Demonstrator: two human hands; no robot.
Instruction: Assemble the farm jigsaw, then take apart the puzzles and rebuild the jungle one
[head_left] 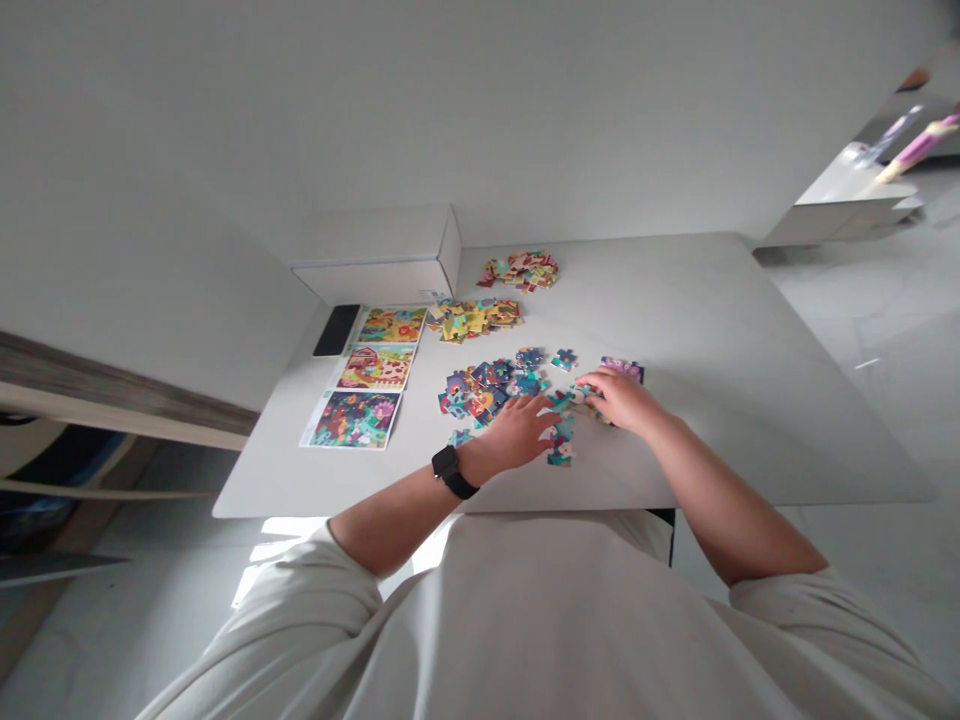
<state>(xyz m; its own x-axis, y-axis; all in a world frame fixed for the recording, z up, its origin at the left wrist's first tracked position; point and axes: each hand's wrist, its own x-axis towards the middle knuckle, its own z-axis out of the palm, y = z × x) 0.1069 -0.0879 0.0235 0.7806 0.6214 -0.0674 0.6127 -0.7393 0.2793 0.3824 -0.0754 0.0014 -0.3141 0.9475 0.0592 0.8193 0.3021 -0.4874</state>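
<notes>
My left hand [517, 432], with a black watch [448, 468] on the wrist, rests palm down with fingers spread. Its fingertips lie between the pile of dark blue and orange puzzle pieces [480, 388] and some teal pieces [561, 447] near the front edge. To the right, my right hand [622, 398] has thumb and fingers closed on a small teal and white puzzle piece [579, 395], partly covered. Purple pieces [628, 368] show just behind that hand. A single blue piece [564, 359] lies farther back, apart from the pile.
Yellow pieces [476, 320] and red-pink pieces [525, 268] form two piles toward the wall. Three picture sheets [358, 419] lie at the left beside a black phone [337, 330]. A white box [367, 277] stands at the back of the white table [750, 400].
</notes>
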